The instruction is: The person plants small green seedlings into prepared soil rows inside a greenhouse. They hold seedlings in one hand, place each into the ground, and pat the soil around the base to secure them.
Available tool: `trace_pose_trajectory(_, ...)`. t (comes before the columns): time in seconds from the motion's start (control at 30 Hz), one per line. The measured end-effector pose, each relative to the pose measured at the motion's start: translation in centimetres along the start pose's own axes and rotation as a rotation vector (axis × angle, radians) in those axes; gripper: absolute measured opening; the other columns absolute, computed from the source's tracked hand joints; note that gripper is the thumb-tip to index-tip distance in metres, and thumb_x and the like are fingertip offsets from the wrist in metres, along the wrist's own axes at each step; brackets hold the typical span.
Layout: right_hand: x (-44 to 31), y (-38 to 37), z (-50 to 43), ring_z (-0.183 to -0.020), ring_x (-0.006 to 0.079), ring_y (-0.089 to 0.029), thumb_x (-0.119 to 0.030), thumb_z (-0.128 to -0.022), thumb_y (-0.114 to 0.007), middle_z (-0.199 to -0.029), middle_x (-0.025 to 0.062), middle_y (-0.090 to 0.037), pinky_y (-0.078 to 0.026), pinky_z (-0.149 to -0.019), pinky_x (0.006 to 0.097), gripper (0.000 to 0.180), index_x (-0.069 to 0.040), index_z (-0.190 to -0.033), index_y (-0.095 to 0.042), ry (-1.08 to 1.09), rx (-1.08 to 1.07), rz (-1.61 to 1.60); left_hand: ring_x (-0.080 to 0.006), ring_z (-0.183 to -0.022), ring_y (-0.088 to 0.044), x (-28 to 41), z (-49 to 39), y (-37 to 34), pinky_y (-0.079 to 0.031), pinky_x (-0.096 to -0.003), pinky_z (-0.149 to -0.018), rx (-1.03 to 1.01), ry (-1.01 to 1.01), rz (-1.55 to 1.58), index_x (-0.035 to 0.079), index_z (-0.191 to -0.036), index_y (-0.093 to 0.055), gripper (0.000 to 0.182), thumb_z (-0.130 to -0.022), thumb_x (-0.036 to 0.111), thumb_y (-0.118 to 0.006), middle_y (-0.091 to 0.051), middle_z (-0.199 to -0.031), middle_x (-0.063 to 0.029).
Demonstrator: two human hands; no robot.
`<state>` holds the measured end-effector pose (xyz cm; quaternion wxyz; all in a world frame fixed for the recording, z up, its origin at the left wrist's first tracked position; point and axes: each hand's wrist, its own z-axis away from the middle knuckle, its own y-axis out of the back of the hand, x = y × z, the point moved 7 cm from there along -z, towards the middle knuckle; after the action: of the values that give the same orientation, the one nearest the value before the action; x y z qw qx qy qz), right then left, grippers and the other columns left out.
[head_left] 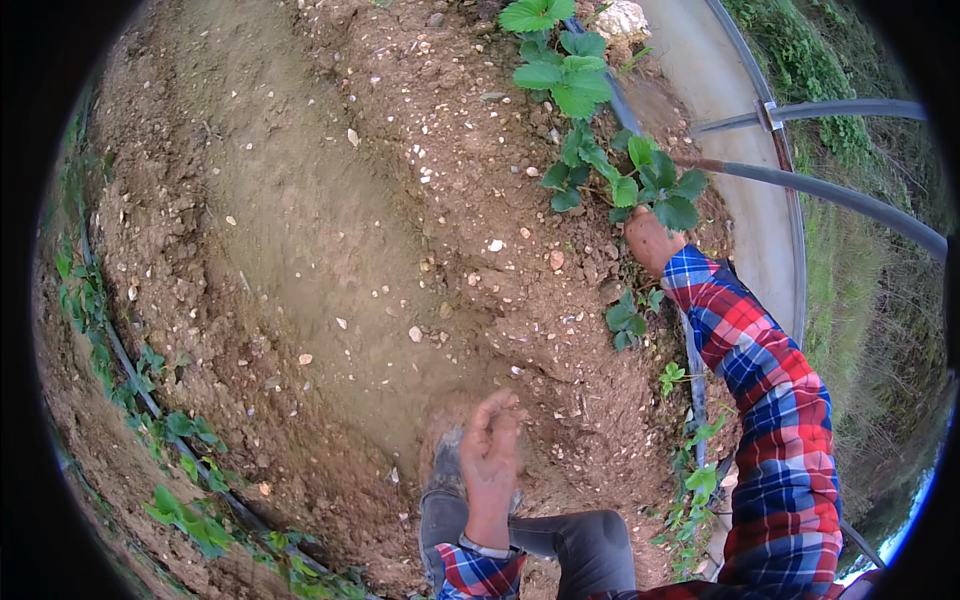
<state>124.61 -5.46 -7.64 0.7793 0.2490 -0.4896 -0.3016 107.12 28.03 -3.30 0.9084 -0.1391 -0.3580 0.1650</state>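
Observation:
My right hand (651, 241) reaches in at the base of a strawberry plant (664, 184) on the right-hand row. Leaves hide its fingers, so whether they grip anything is not visible. Below that wrist grows a smaller strawberry plant (625, 321); farther up the row is a larger strawberry plant (566, 79). My left hand (491, 442) hovers over my lower leg and the soil with nothing visible in it, palm up and fingers loosely bent. A drip irrigation hose (697, 405) runs along the row beneath my right forearm.
Bare stony soil (322, 225) forms a furrow between two planted rows. Another drip hose (135, 367) with plants curves along the left. On the right are plastic sheeting (757, 202), a metal pipe (840, 195) and grass beyond. A pale rock (622, 22) lies at the top.

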Motion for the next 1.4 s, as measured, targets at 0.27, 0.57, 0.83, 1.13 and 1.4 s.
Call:
trace_pose_trajectory(0.27, -0.9, -1.3, 1.6, -0.052, 0.0096, -0.046, 0.000, -0.088, -0.043, -0.073, -0.0011, -0.053, -0.058, -0.066, 0.0380, 0.027, -0.004, -0.111, -0.057, -0.881, -0.559, -2.023, -0.0132, -0.094, -0.060, 1.0, -0.7, 1.2, -0.045, -0.0253, -0.081, 0.099, 0.067, 0.064, 0.002, -0.122, -0.054, 0.030, -0.094, 0.013, -0.055, -0.061, -0.108, -0.0047)
trace_pose_trajectory(0.57, 1.5, 4.2, 1.4, -0.093, 0.0328, -0.062, -0.004, -0.079, -0.053, -0.099, 0.0143, -0.059, -0.051, -0.071, 0.0424, 0.030, -0.004, -0.109, -0.055, 0.099, -0.090, -0.229, -0.0159, -0.094, -0.062, 0.5, -1.1, 1.0, -0.049, -0.0259, -0.076, 0.096, 0.101, 0.077, 0.004, -0.122, -0.054, 0.030, -0.094, 0.014, -0.054, -0.060, -0.114, -0.0077)
trace_pose_trajectory(0.83, 2.2, 4.0, 1.2, -0.090, 0.0351, -0.063, -0.007, -0.086, -0.050, -0.095, 0.0176, -0.064, -0.049, -0.078, 0.0435, 0.024, -0.002, -0.107, -0.061, 0.005, -0.153, -0.436, -0.0160, -0.097, -0.061, 1.2, -1.3, 2.0, -0.050, -0.0255, -0.076, 0.153, 0.087, 0.099, 0.005, -0.119, -0.055, 0.028, -0.093, 0.013, -0.056, -0.060, -0.114, -0.0061)
trace_pose_trajectory(1.13, -3.9, 1.8, 1.4, -0.057, 0.0096, -0.041, -0.003, -0.091, -0.042, -0.073, -0.0016, -0.042, -0.055, -0.077, 0.0418, 0.019, -0.005, -0.108, -0.051, -0.908, -0.314, -2.568, -0.0183, -0.097, -0.061, 0.5, -2.4, 0.3, -0.052, -0.0290, -0.076, 0.168, 0.077, 0.182, 0.004, -0.118, -0.055, 0.028, -0.092, 0.012, -0.056, -0.057, -0.117, -0.0071)
trace_pose_trajectory(1.4, 4.7, 0.5, 2.9, -0.086, 0.0344, -0.065, -0.005, -0.082, -0.051, -0.101, 0.0189, -0.062, -0.053, -0.071, 0.0428, 0.031, -0.003, -0.112, -0.055, -0.021, -0.285, -0.359, -0.0187, -0.097, -0.061, -0.3, -2.0, -1.0, -0.053, -0.0293, -0.074, 0.136, 0.080, 0.217, 0.004, -0.118, -0.054, 0.027, -0.092, 0.010, -0.054, -0.057, -0.117, -0.0075)
